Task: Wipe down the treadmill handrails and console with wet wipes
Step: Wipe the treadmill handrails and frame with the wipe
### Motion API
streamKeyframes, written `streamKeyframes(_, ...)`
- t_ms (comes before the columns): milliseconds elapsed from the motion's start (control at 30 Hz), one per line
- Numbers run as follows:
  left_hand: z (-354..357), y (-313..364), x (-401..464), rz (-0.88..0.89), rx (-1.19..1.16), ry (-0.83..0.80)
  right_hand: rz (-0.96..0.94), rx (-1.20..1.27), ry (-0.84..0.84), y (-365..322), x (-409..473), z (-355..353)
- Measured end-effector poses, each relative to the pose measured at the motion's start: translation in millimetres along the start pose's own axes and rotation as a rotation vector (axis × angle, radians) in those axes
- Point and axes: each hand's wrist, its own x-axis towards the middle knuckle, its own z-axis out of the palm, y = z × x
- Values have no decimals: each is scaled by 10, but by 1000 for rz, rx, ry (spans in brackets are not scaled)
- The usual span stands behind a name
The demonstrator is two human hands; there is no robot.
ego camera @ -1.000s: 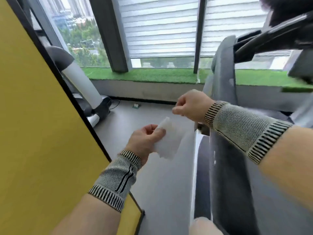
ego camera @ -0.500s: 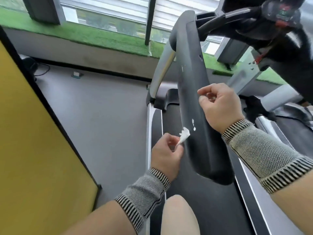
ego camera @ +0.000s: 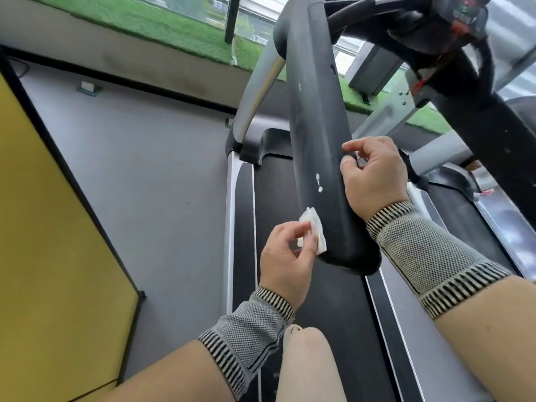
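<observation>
Your left hand (ego camera: 285,256) pinches the wipe (ego camera: 314,232) at the handrail's (ego camera: 316,134) near end; your right hand (ego camera: 372,177), at two o'clock, has curled fingers, apparently empty. White spots (ego camera: 318,182) remain, and the console (ego camera: 461,13) looks untouched: barely begun.

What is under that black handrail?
Under the black handrail lies the dark treadmill belt with its side rail. The stretch of belt directly beneath the handrail is covered from view.

A grey floor (ego camera: 150,181) carries the treadmill (ego camera: 333,309), whose black belt runs between pale side rails. To the left a yellow panel (ego camera: 49,256) with a black edge stands on the floor. A small flat box (ego camera: 87,87) lies on the floor near the far wall, below a strip of green turf (ego camera: 162,27).
</observation>
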Motion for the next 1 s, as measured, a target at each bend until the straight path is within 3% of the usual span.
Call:
streamKeyframes(200,60,62,-165,196,35,-41,2,-52,16,-12,-11,22)
streamKeyframes(333,88,-41,26,-265,-184,21,10,-80,6,-13,-22,30)
streamKeyframes(367,88,-18,-14,-297,-202,18,3,-81,0,-14,-26,30)
streamKeyframes(533,93,138,-239,40,-100,-30,-40,-115,-9,-10,-12,30)
streamKeyframes(667,101,-8,43,-200,-146,-6,-30,-131,-17,-2,-12,32)
streamKeyframes(833,83,144,-245,131,15,-85,-14,-114,-10,4,5,14)
streamKeyframes(1000,99,68,70,87,28,-59,-7,-113,-10,7,0,23)
